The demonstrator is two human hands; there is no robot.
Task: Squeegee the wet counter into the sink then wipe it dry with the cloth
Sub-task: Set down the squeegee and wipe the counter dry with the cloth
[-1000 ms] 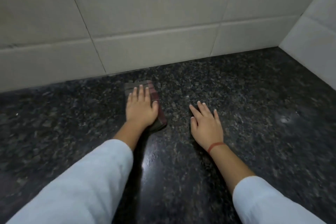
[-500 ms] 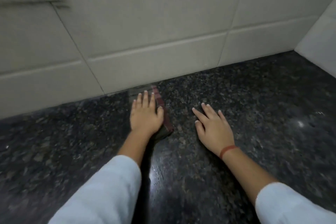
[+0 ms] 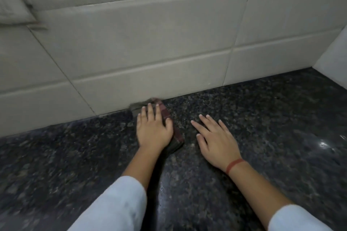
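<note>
Our left hand (image 3: pixel 153 131) lies flat on the cloth (image 3: pixel 177 139), palm down, fingers straight and close together, thumb out to the right, pressing the cloth onto the counter (image 3: pixel 262 118). The cloth is dark, with red checks, and looks folded. It shows along the right side of the hand and past the fingertips, where its far end meets the foot of the tiled wall (image 3: pixel 150 52); that end is blurred, so we cannot make out its edge. Our right hand (image 3: pixel 218 140) rests palm down on the bare counter just beside the cloth, apart from it, with the fingers straight and a little spread, holding nothing. A red band (image 3: pixel 234 165) circles the right wrist. Both forearms reach in from the near edge, each in a pale sleeve: the left (image 3: pixel 112 206) and the right (image 3: pixel 296 219). The counter is dark speckled stone with a shine between the arms and a bright glint (image 3: pixel 323 144) at the right. A second pale wall (image 3: pixel 334 58) closes the corner on the right.
</note>
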